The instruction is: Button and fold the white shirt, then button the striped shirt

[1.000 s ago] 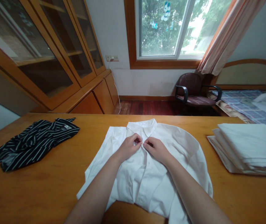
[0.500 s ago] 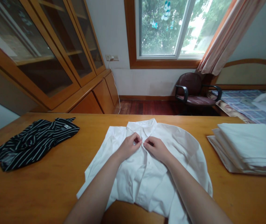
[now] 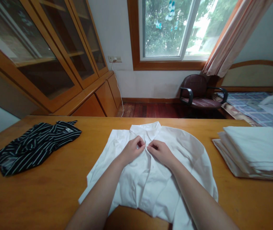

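A white collared shirt (image 3: 148, 179) lies spread on the wooden table (image 3: 55, 198), its collar at the far side and its button front facing up. Just below the collar, my left hand (image 3: 134, 147) pinches the left edge of the shirt's front opening between thumb and finger. Close beside it, my right hand (image 3: 159, 150) pinches the opposite edge, its fingers curled. The two sets of fingertips are almost touching. Whether a button is between them is too small to make out.
On the table's left lies a crumpled black garment with white stripes (image 3: 40, 143). A stack of folded white cloth (image 3: 253, 153) sits at the right. Beyond the table are a glass-door cabinet (image 3: 79, 83), a dark red armchair (image 3: 197, 92) and a bed (image 3: 253, 105).
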Demonstrator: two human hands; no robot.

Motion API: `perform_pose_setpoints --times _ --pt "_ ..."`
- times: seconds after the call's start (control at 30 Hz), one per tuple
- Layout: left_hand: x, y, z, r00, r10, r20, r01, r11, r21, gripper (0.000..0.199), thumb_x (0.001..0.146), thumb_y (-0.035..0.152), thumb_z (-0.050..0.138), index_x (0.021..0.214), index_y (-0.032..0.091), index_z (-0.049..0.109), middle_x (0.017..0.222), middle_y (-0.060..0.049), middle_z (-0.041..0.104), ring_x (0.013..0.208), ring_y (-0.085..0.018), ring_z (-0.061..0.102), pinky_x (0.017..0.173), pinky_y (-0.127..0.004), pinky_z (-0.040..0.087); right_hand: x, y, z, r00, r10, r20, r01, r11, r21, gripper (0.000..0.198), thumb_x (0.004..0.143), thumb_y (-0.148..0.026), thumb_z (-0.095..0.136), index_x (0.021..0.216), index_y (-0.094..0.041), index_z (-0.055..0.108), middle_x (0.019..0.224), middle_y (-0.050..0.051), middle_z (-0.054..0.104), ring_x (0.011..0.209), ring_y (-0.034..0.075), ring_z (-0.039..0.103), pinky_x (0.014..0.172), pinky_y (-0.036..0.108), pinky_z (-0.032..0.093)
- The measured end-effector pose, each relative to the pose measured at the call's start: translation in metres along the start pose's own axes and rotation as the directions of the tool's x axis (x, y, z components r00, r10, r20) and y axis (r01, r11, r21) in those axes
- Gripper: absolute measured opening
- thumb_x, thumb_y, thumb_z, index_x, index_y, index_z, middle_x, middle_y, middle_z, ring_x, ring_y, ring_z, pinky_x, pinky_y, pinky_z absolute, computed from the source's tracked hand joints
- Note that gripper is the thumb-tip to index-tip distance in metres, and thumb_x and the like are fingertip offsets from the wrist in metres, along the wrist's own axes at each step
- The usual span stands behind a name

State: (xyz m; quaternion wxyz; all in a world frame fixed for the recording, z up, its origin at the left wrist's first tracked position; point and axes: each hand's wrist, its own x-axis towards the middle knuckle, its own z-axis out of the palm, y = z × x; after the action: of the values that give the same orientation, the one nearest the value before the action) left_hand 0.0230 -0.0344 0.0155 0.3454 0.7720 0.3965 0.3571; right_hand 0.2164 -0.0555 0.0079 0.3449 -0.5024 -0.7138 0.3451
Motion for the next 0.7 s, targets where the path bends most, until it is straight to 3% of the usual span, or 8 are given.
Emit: perform_pose_setpoints --times 0.7 --pt "-0.0001 0.0002 -0.0007 0.999 -0.036 0.009 0.036 0.999 0.021 0.004 0.085 0.017 0.057 0.083 0.020 0.054 0.079 0.003 0.059 0.074 -0.012 0.057 0.070 -0.024 0.046 -0.0008 -0.0036 -0.0022 1.000 0.004 -0.009 -0.004 1.000 -0.008 0.016 0.088 -0.027 0.059 0.076 -0.019 0.065 0.074 0.000 0.066 0.070 0.015 0.058 0.067 0.026 0.042"
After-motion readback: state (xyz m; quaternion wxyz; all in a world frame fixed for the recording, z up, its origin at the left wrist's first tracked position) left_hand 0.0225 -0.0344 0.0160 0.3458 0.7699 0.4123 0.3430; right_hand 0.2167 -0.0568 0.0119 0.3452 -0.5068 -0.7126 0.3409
